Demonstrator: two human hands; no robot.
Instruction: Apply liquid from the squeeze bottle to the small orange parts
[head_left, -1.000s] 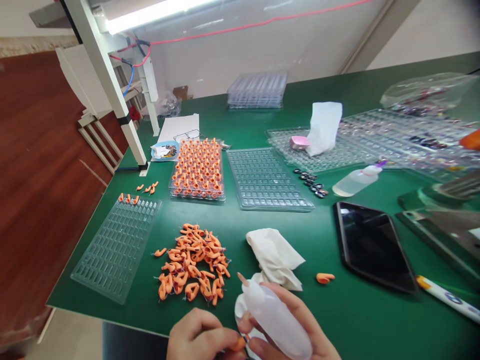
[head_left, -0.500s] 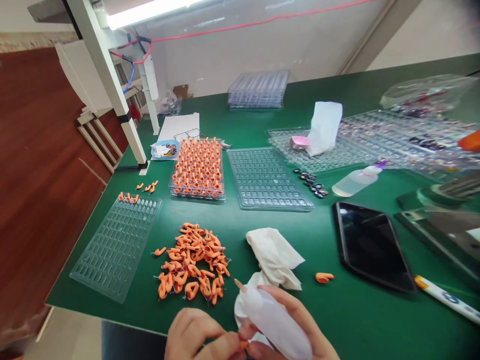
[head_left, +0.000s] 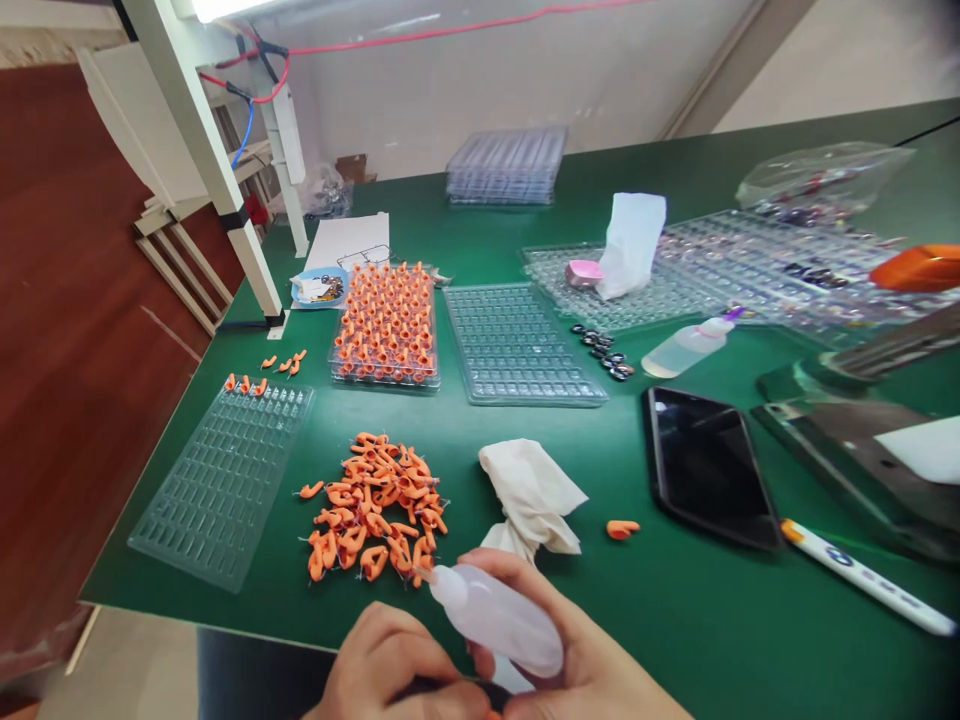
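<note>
My right hand (head_left: 559,640) is wrapped around a translucent white squeeze bottle (head_left: 502,620), whose narrow tip points up and left. Close beside it at the bottom edge, my left hand (head_left: 397,665) is closed, pinching a small orange curved piece (head_left: 493,714) that is almost wholly hidden by the fingers. The fingertips of both hands meet there. Just beyond the bottle tip lies a pile of orange curved pieces (head_left: 375,500) with thin wire ends. A crumpled cream cloth (head_left: 532,490) lies in front of my right hand, partly covered by it.
A tray stack filled with orange pieces (head_left: 386,325) stands behind the pile. Beside it lies a clear tray (head_left: 521,345); another tray (head_left: 225,480) is at left. A phone (head_left: 709,465), a marker (head_left: 866,575), a second bottle (head_left: 690,345) and a metal-based tool (head_left: 847,460) occupy the right.
The bottle has moved left and lies flatter in my right hand. Both hands sit slightly lower around the orange piece, which shows less now. The whole view has shifted a little.
</note>
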